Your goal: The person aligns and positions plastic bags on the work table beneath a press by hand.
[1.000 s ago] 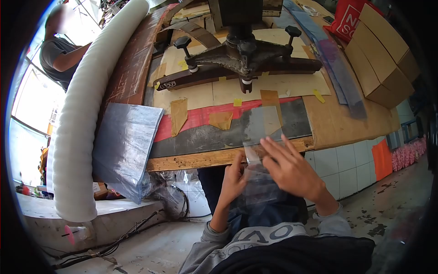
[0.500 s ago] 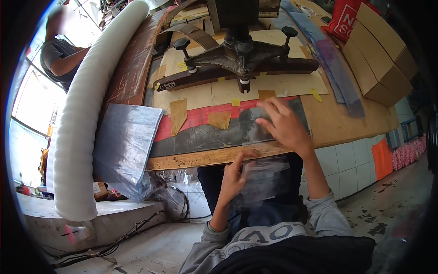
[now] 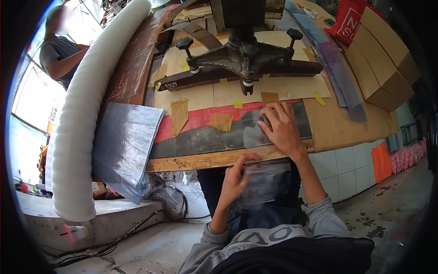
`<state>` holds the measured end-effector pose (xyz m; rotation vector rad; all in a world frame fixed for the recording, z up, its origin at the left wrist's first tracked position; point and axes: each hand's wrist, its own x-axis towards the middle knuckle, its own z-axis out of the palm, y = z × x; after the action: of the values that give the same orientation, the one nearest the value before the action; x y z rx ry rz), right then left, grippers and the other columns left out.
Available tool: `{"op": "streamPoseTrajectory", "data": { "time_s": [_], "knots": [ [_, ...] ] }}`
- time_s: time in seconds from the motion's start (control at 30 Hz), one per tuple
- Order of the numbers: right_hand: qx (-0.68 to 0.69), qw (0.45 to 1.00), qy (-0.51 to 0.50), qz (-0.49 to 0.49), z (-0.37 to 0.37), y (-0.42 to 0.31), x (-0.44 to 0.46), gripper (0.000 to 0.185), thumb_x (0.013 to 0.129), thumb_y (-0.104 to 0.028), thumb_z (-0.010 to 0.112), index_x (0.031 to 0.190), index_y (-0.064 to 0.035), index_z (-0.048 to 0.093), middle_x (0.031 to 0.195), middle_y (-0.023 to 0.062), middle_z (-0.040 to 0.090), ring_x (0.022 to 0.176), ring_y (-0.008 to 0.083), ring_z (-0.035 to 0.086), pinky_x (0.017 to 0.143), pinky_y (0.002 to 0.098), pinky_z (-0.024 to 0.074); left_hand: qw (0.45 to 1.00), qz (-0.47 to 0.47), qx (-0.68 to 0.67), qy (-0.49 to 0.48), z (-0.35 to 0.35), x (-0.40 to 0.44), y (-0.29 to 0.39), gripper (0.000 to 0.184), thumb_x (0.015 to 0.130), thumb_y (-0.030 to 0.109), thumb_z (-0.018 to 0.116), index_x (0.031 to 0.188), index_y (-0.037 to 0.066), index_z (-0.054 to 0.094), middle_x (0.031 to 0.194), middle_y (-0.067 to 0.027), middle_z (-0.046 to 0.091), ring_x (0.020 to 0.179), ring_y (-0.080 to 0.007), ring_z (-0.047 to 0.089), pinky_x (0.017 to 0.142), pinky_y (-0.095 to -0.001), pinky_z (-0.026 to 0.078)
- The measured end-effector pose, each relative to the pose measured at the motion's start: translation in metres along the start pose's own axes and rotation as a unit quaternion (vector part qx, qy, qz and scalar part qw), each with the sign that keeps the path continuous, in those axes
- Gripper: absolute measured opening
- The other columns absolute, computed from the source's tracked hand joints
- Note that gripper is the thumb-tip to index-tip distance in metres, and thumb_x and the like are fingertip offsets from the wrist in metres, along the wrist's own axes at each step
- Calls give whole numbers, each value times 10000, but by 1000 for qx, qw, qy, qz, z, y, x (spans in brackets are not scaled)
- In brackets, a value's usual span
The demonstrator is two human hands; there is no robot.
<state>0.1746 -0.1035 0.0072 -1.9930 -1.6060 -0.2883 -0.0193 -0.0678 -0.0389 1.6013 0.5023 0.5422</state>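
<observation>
- Taking twelve as straight ahead of the worker, a clear sheet [image 3: 253, 133] lies at twelve, on the dark strip [image 3: 196, 141] behind the bench's wooden edge [image 3: 196, 161].
- The right hand [image 3: 282, 130] is over that sheet, fingers loosely curled, thumb apart from them; from here I can't tell how firmly the tips press.
- The left hand [image 3: 235, 178] is nearer the worker, at about eleven, forefinger reaching to the wooden edge. Whether finger and thumb pinch anything, I can't tell.
- More clear plastic [image 3: 269, 185] hangs beside it, below the edge, its layers too blurred to count.
- So I'd call this partway: one sheet is down, flat as far as I see, while the plastic by the lap remains off the bench.
- Farther off at twelve, the black press head [image 3: 246, 57] stands beyond the sheet, apart from it.
</observation>
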Motion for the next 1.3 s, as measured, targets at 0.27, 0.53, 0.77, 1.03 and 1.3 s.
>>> {"op": "streamPoseTrajectory", "data": {
  "time_s": [0.27,0.53,0.77,1.03,1.3],
  "knots": [
    [93,992,-26,-77,-45,-29,-19,111,769,-90,662,848,-53,595,927,71,596,923,251,568,804,383,441,995,-50,-51,64,6,-5,6,521,859,-6,571,1318,85,342,949,-143,631,603,-137,605,627,-244,456],
    [466,802,-320,-194,-107,-38,-37,121,855,-174,623,804,-64,616,958,108,662,843,283,666,772,347,542,999,-9,40,18,0,-2,9,672,837,-51,549,1417,139,267,860,-131,644,538,-141,579,559,-260,442],
    [62,998,-15,-11,-21,14,-1,334,830,-196,650,1124,-43,605,1120,97,565,1031,276,551,857,413,433,996,46,48,66,7,-4,12,577,814,-89,516,1339,107,381,979,-106,659,548,-180,599,568,-277,463],
    [-5,999,-43,9,-3,6,-5,383,817,-156,616,1168,-10,565,1124,99,490,1071,261,452,893,418,363,998,-22,48,-27,0,-2,20,372,763,-152,426,1071,10,557,1028,-120,657,1016,-254,641,888,-303,467],
    [20,998,-44,35,0,4,-5,356,785,-89,629,1137,-62,584,1072,95,466,1032,261,446,872,418,355,998,-36,39,-28,-1,-2,19,378,761,-150,412,1067,12,562,1023,-117,660,1009,-251,646,887,-295,465]
  ]
}}
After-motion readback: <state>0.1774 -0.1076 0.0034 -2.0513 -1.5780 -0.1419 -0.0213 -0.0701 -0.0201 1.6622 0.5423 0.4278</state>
